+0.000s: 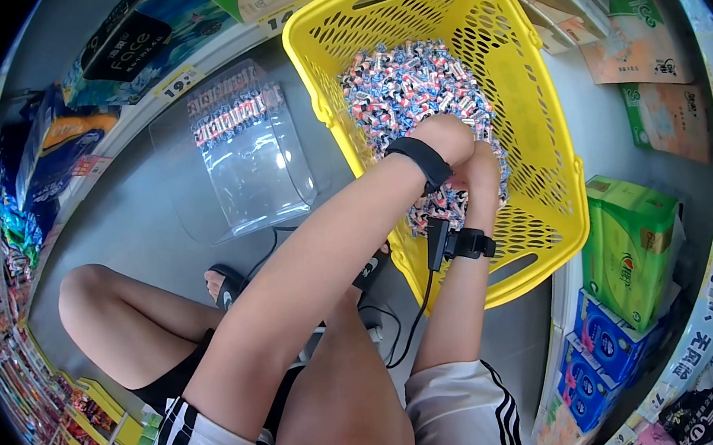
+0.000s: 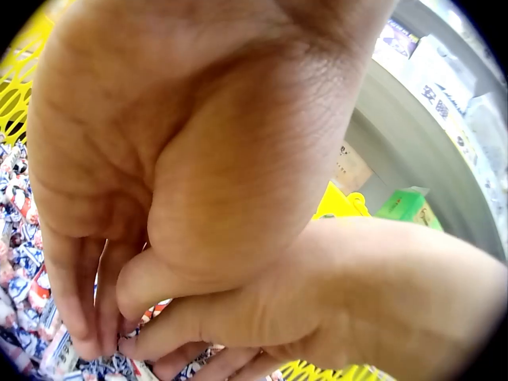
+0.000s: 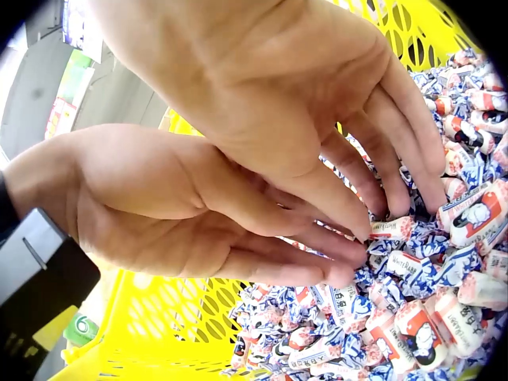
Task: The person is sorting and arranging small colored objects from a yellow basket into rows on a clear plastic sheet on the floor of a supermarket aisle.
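Note:
Wrapped candies [image 1: 415, 81] in white, blue and red are heaped in a yellow perforated basket [image 1: 548, 138]. My left hand [image 1: 444, 136] and right hand [image 1: 482, 170] are close together over the heap. In the left wrist view, the left hand [image 2: 175, 143] points down with extended fingers among the candies [image 2: 28, 258], and the right hand [image 2: 365, 294] comes in from the side. The right wrist view has the right hand [image 3: 309, 95] above the left hand [image 3: 175, 198], fingertips of both at the candies [image 3: 413, 333]. Neither hand visibly grips a candy.
A clear plastic bin [image 1: 257, 177] with some candies stands on the floor left of the basket. Shelves of tissue packs flank both sides, including a green pack [image 1: 627, 251] and blue packs [image 1: 600, 344]. A cable [image 1: 423, 316] hangs between the arms.

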Motion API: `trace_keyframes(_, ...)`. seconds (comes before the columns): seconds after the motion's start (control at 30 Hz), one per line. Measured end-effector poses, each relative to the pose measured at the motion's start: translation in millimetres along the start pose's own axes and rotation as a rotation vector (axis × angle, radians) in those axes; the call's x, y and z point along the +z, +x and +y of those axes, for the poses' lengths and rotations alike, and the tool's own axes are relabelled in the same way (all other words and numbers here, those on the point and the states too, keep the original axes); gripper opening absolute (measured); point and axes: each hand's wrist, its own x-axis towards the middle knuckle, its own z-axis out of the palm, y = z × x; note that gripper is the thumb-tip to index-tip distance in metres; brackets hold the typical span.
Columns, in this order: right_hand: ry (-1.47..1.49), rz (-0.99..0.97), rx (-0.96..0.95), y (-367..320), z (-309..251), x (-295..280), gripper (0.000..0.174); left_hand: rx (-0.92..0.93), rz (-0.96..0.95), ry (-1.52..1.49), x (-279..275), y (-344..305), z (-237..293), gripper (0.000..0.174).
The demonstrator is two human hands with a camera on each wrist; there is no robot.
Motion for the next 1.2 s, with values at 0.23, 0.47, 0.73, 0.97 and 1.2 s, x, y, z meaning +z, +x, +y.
trace_keyframes(0.23, -0.081, 0.172, -0.050, -14.5, -2.6, 2.2, 0.030, 0.079, -0.027, 0.050, 9.7, 2.5, -3.5, 0.027)
trace_keyframes(0.47, -0.264, 0.143, -0.123, -4.4, 0.3, 6.1, 0.045, 0.080, 0.055, 0.021, 20.6, 6.9, -9.4, 0.021)
trace_keyframes(0.73, -0.147, 0.072, -0.264, 29.6, 19.9, 19.4, 0.051, 0.092, 0.036, 0.042, 18.5, -2.0, -7.5, 0.017)
trace_keyframes(0.97, -0.368, 0.063, -0.444, 6.3, 9.5, -19.1, 0.037, 0.166, 0.237, 0.078, 25.7, -6.1, -1.8, 0.017)
trace_keyframes(1.2, 0.123, 0.033, -0.431, -50.6, -29.7, -35.0, 0.023, 0.003, 0.181, 0.065, -22.9, -60.8, 10.6, 0.018)
